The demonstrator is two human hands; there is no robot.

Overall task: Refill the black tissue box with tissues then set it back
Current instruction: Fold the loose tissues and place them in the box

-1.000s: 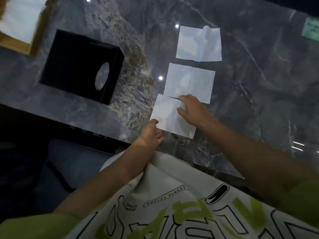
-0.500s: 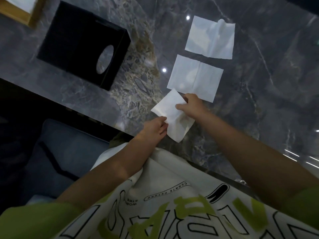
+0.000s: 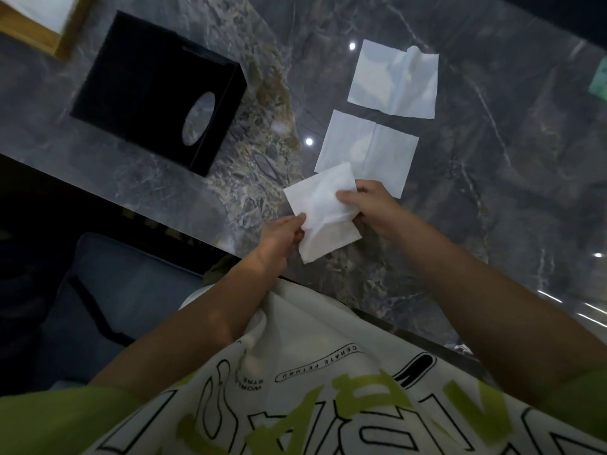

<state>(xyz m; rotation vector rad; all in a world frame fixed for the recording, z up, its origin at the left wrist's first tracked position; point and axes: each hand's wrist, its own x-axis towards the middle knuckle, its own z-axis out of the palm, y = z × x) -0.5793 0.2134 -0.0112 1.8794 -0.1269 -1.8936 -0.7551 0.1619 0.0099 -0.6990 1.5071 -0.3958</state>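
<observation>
The black tissue box (image 3: 144,90) lies on its side at the left of the marble table, its oval opening (image 3: 198,121) facing right. Both hands hold one white tissue (image 3: 320,208) lifted just above the table's near edge: my left hand (image 3: 279,234) pinches its lower left edge, my right hand (image 3: 371,208) grips its right side. The tissue is partly folded and crumpled. Two more tissues lie flat beyond it, a middle tissue (image 3: 371,149) and a far tissue (image 3: 394,80).
A wooden-framed tray (image 3: 65,37) with something white in it sits at the top left corner. The table's front edge (image 3: 131,215) runs diagonally; below it is a dark blue seat (image 3: 108,307). A green label (image 3: 599,82) shows at the right edge.
The nearest tissue lay flat on the table under my right hand; both hands have since picked it up, turned it and started folding it. The other two tissues have not moved.
</observation>
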